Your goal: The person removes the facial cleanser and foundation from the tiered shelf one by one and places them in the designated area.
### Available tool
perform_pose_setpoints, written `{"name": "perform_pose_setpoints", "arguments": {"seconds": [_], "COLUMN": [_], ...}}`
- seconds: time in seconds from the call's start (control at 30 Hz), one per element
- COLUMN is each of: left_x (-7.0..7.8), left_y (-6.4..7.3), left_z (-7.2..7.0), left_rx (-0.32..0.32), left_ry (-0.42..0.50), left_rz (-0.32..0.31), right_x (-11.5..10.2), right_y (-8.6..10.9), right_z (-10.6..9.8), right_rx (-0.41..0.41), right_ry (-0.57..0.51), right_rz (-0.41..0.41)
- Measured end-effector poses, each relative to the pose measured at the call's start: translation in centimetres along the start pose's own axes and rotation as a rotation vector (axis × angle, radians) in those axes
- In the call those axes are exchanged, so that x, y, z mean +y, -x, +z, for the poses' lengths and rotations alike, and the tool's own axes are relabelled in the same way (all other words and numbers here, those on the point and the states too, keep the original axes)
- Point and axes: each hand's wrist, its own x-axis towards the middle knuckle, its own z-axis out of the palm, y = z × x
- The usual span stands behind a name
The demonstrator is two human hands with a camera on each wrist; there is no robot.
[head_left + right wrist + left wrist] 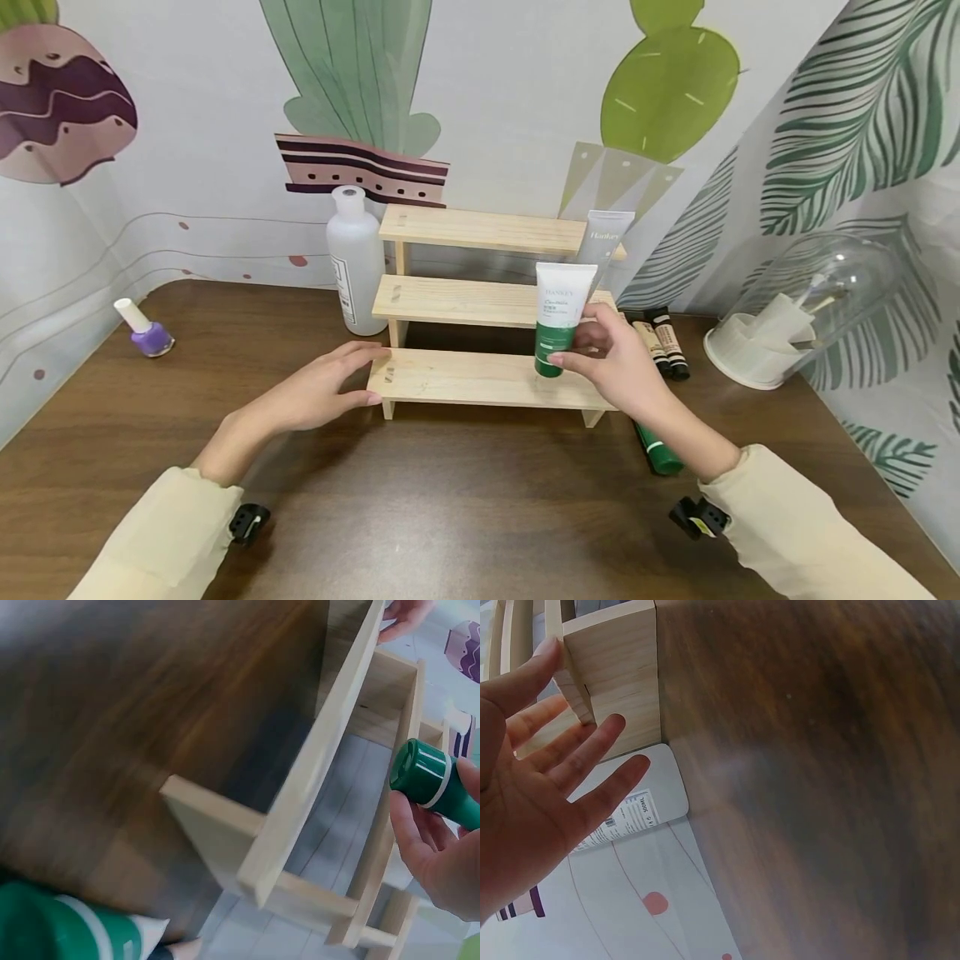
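right hand pinches a white-green tube; left hand, spread, touches wooden shelf

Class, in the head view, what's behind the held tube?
A grey tube and part of the rack; the held tube and right hand hide the grey tube's lower end.

The brown table bears stand, bottle, nail polish.

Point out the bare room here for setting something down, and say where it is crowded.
Free: the table before the shelf, between the sleeves; between the nail polish and bottle; the lowest step between left hand and the tube in the right hand. Crowded: right of the shelf, with small tubes, a green tube and a clear dome.
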Motion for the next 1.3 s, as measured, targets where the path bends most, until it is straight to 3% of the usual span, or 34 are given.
{"name": "perform_pose_setpoints", "arguments": {"seconds": [0.53, 0.87, 1.03, 1.3], "left_x": [0.0, -0.2, -0.1, 0.0], "left_y": [-0.2, -0.2, -0.3, -0.2], "left_z": [0.0, 0.0, 0.0, -0.1], "left_rx": [-0.004, -0.003, -0.003, 0.004], "left_ry": [-0.014, -0.009, -0.016, -0.012], "left_rz": [0.000, 0.013, 0.011, 0.022], "right_x": [3.6, 6.3, 7.7, 9.5], "right_y": [3.3, 5.2, 6.0, 7.3], "right_z": [-4.2, -7.5, -9.2, -10.9], "right_rx": [-0.085, -0.096, -0.100, -0.108], "right_ry": [-0.039, -0.181, -0.149, -0.082], "right_rz": [0.171, 0.241, 0.250, 0.371]}}
